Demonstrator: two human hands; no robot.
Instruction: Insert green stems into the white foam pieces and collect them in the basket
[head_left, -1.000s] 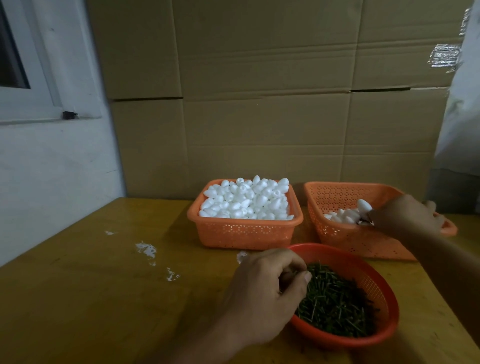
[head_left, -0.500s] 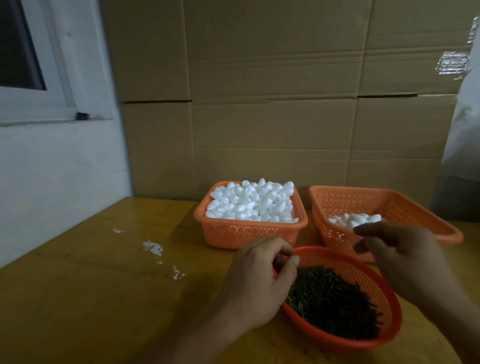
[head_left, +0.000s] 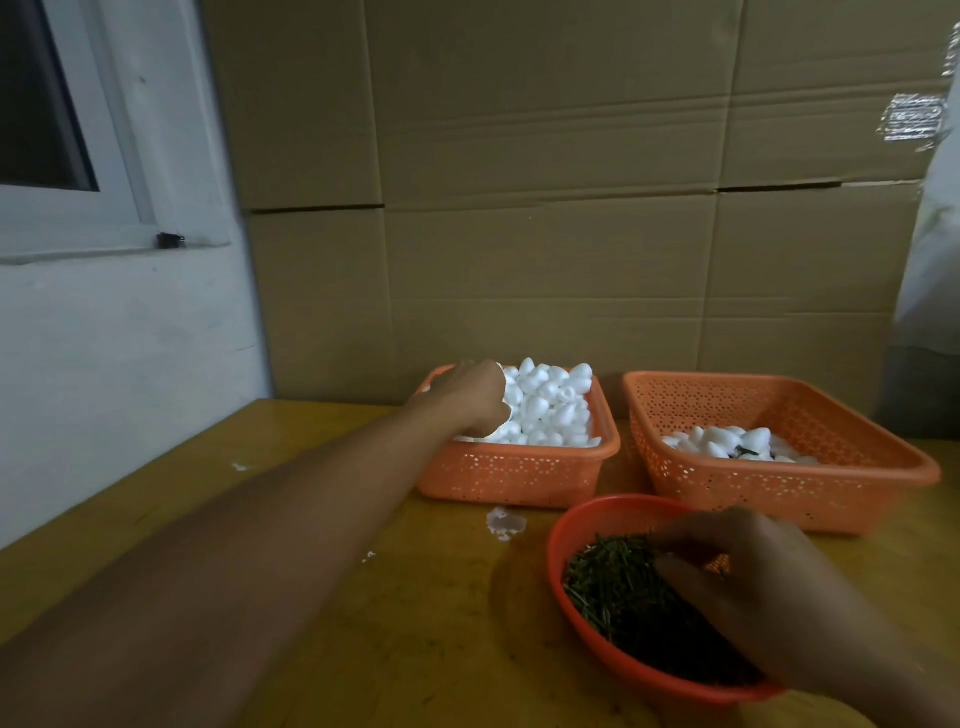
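White foam pieces look light and easily dented, so the left hand, curled among them, should pinch gently, while the right hand fingers thin, stiff green stems; whether either holds anything I cannot tell.

Baskets and the round bowl: perforated orange plastic, slight sheen. Foam pieces matt white, finely grainy; stems thin, dull green. Surface is yellowish wood, smooth with a low gloss; backdrop is matt creased cardboard.
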